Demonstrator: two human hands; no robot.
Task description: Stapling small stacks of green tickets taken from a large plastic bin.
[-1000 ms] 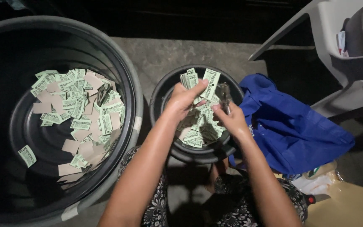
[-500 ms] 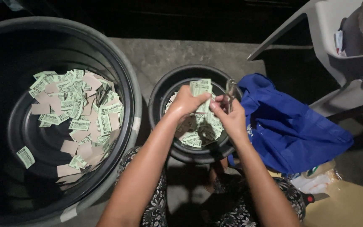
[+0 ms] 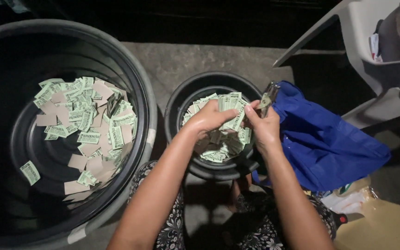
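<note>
My left hand (image 3: 209,121) holds a pale green paper label (image 3: 231,107) above a small black bucket (image 3: 181,99) filled with more green labels (image 3: 214,153). My right hand (image 3: 264,126) pinches the same label's right edge and also grips a small metal tool (image 3: 268,96), probably scissors, that sticks up beside it. Both hands meet over the middle of the small bucket. To the left stands a large black tub (image 3: 144,115) holding several loose green and tan labels (image 3: 89,125) on its bottom.
A blue cloth bag (image 3: 325,139) lies right of the small bucket. A white plastic chair (image 3: 371,51) with clothes stands at the upper right. A plastic bag (image 3: 348,199) and tan surface sit at the lower right. Concrete floor (image 3: 200,58) lies between the tubs.
My hands rose slightly from the pile in the small bucket, and now hold one label up between them. The metal tool in my right hand has come into view.
</note>
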